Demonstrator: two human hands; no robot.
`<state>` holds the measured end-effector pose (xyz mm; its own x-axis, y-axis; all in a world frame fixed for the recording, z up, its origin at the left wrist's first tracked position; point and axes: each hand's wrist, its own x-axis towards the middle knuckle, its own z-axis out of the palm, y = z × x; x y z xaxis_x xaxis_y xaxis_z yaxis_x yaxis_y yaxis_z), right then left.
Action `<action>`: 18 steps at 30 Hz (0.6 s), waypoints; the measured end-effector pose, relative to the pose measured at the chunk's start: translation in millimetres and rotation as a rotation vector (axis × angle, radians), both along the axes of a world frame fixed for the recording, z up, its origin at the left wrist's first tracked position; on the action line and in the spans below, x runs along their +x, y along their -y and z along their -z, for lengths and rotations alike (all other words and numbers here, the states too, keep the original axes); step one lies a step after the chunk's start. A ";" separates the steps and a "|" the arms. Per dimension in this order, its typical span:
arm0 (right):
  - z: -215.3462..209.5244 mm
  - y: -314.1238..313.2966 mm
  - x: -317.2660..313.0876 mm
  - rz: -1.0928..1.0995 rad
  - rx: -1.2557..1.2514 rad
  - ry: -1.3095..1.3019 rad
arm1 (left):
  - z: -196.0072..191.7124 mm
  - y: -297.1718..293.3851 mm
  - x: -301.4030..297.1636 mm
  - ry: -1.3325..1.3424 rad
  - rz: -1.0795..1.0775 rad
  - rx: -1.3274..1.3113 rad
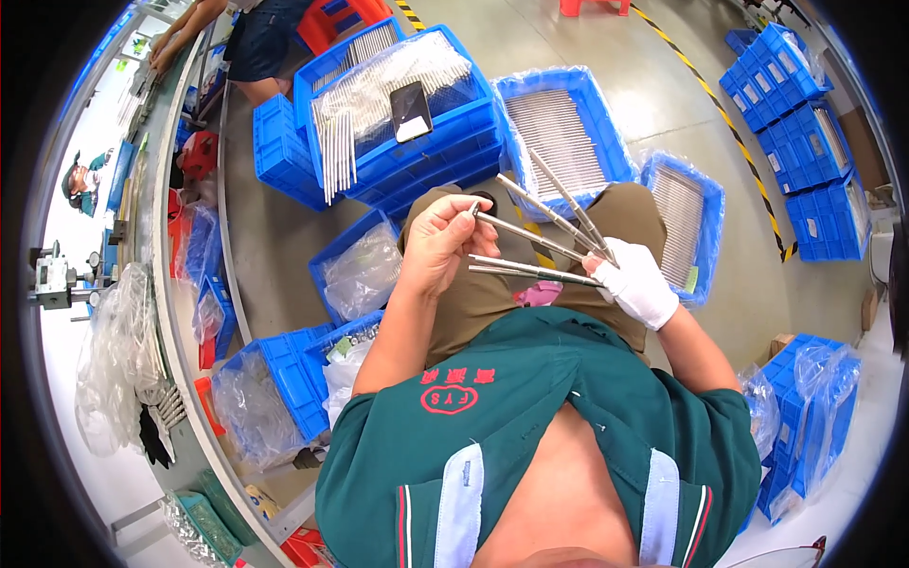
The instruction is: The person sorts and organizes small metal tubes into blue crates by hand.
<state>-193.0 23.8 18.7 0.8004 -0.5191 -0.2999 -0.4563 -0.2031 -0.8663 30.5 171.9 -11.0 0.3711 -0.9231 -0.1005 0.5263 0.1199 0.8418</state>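
Several thin metal rods (530, 235) fan out from my right hand (636, 286), which wears a white glove and is closed round their near ends. My bare left hand (439, 242) pinches the far tip of one of these rods between thumb and fingers. The other rods spread apart, some pointing up and away, some lying lower and pointing left. All of them are held above my lap, over my brown trousers (625, 216).
Ahead stand stacked blue crates (426, 163) with rods, plastic wrap and a phone (411, 111) on top. Blue crates (620, 156) of rods sit ahead to the right. A long workbench (186, 364) runs along my left. Another person's arm (186, 30) reaches over its far end.
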 end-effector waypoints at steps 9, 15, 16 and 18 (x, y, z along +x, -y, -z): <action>-4.8 -8.8 9.3 0.003 0.292 -0.002 | 5.0 10.7 -19.6 0.049 0.305 0.006; -6.3 -8.2 7.3 -0.012 0.369 0.009 | -0.7 -5.5 -6.1 0.166 0.204 0.027; -8.5 -5.4 5.5 -0.001 0.432 -0.025 | 3.8 -11.8 10.6 0.200 0.110 -0.008; -3.1 -1.3 1.0 0.004 0.440 -0.049 | 7.7 -11.9 24.0 0.228 0.016 -0.045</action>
<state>-192.1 25.1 21.8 0.7782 -0.3365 -0.5303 -0.4989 0.1818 -0.8474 54.5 183.7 -18.6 0.3650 -0.9307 0.0260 0.3248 0.1534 0.9332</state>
